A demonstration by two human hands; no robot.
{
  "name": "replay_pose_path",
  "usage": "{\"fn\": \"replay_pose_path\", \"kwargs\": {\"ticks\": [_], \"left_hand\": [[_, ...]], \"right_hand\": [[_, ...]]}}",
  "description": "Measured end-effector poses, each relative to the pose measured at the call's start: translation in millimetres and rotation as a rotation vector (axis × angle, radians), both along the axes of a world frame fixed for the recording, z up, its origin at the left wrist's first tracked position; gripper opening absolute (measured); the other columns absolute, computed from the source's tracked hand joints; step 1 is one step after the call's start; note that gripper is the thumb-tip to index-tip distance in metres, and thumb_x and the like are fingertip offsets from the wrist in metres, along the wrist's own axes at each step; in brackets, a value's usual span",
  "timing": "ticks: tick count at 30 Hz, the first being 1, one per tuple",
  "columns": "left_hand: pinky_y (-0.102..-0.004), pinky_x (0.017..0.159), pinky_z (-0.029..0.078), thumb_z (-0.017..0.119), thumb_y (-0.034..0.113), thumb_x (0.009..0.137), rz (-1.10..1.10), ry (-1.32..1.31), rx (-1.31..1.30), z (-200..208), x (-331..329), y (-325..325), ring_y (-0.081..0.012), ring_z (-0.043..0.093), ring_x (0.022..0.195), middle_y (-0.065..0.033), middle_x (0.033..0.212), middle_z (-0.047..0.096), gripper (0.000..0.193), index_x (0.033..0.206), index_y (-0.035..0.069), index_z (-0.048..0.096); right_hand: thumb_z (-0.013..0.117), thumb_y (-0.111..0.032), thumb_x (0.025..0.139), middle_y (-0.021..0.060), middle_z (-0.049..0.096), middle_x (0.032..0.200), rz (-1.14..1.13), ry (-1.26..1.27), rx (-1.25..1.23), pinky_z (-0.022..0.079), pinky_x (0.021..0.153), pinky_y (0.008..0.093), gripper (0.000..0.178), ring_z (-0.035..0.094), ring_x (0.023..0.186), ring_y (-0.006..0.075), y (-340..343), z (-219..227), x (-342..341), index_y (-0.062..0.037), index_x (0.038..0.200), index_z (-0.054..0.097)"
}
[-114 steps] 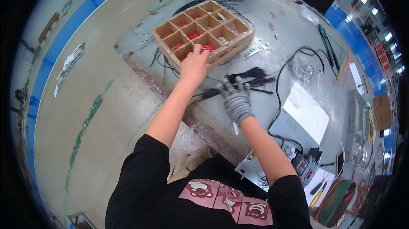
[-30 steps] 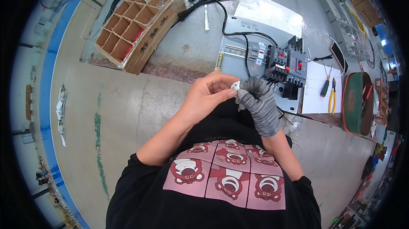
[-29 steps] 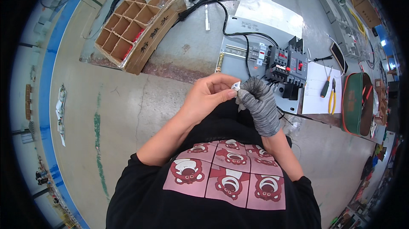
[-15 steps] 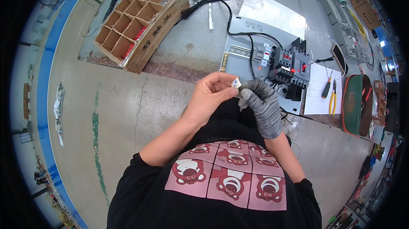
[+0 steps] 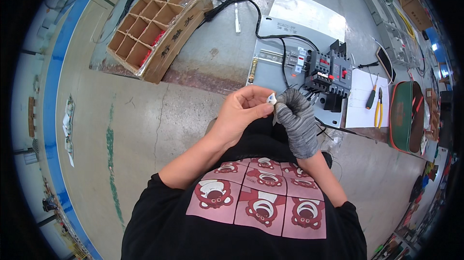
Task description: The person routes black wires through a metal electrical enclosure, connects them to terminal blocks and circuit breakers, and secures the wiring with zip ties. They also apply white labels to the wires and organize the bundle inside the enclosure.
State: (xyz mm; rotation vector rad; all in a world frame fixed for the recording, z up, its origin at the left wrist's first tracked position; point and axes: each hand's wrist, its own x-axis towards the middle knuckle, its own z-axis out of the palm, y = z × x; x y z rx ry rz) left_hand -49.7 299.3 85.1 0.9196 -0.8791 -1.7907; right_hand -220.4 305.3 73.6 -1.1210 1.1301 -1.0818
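The left fingers [image 5: 261, 110] are clamped on a small white piece [image 5: 271, 99], while just beside them the gloved right fingers [image 5: 286, 109] curl, whose grip I cannot tell

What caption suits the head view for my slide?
Bare left hand pinching a small white piece, gloved right hand close against it, near a grey mounting plate.

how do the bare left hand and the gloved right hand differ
The left hand is bare; the right hand wears a grey striped knit glove. The left hand's thumb shows beside the small white piece; the right hand's fingertips are hard to make out. Both have bent fingers near that piece.
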Motion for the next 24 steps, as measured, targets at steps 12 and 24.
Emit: {"fn": "replay_pose_path", "kwargs": {"ticks": [12,24], "left_hand": [[-0.0184,0.072,0.049,0.073,-0.002,0.079,0.079,-0.273,-0.292,0.8,-2.5,-5.7,-0.0064,0.061,0.080,-0.0005,0.091,0.059,0.026,0.103,0.000,0.064],[-0.0192,0.070,0.049,0.073,0.000,0.080,0.071,-0.262,-0.243,2.5,-3.1,-11.4,-0.0055,0.060,0.078,-0.0005,0.091,0.061,0.025,0.104,0.000,0.065]], "right_hand": [[0.066,-0.014,0.089,0.0020,0.066,0.078,0.021,0.009,0.119,0.050,0.060,0.0215,0.015,0.059,0.065,0.0067,-1.5,23.2,-6.4,-0.0012,0.098,0.067],[0.067,-0.012,0.087,-0.0017,0.060,0.071,0.022,0.069,0.030,0.045,0.060,0.0207,0.009,0.053,0.065,0.0044,-10.2,18.3,-4.7,-0.0035,0.086,0.064]]}}
